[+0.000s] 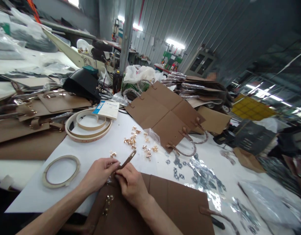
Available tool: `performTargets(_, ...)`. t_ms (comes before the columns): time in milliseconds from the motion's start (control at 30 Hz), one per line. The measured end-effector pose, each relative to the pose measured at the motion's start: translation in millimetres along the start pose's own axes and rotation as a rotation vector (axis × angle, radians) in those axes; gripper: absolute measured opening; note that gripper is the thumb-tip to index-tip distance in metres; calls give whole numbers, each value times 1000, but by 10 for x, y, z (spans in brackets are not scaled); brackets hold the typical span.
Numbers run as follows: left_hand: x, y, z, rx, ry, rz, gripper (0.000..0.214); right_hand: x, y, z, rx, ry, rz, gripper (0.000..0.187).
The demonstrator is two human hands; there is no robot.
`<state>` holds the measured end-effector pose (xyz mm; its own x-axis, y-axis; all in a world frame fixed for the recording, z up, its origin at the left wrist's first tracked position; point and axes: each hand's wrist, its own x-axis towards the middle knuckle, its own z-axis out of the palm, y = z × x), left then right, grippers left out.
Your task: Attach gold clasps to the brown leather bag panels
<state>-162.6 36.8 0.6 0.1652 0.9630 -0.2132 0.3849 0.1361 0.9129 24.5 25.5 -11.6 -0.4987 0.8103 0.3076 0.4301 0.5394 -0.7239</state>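
A flat brown leather bag panel [180, 202] lies at the near edge of the white table [96, 153]. My left hand [99, 173] and my right hand [132, 184] meet at its top edge. Both pinch a narrow brown strap [128, 159] that sticks up and away from me. A gold metal fitting [108, 199] sits on the panel just below my hands. Several small gold clasps [138, 142] lie scattered on the table beyond the strap.
A tape ring [61, 171] lies to the left, a coiled cream strap [88, 127] and a white booklet [106, 109] further back. More brown panels with handles [165, 114] lie ahead. Small silver pieces [201, 178] and clear bags [265, 204] spread on the right. Piled leather parts fill the left.
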Motion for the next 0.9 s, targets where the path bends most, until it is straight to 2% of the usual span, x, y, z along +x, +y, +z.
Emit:
performTargets(100, -52, 31, 43, 131, 91, 12, 30, 30, 28, -138, 153, 17, 48, 19)
performTargets(233, -147, 42, 50, 246, 157, -13, 26, 163, 137, -352, 317, 255, 211, 25)
performTargets(333, -136, 59, 33, 243, 145, -17, 27, 399, 263, -523, 364, 361, 263, 31)
performTargets(433, -15, 74, 26, 269, 161, -1, 27, 751, 416, -702, 287, 378, 246, 33)
performTargets(600, 196, 30, 27, 303, 162, 44, 28, 1348, 673, -912, -166, 147, 210, 21)
performTargets(733, 198, -33, 48, 339, 184, 63, 30, 1660, 802, -938, -265, -51, 181, 19)
performTargets(900, 159, -69, 109, 440, 211, 80, 32, 1872, 809, -910, -381, -286, 174, 24)
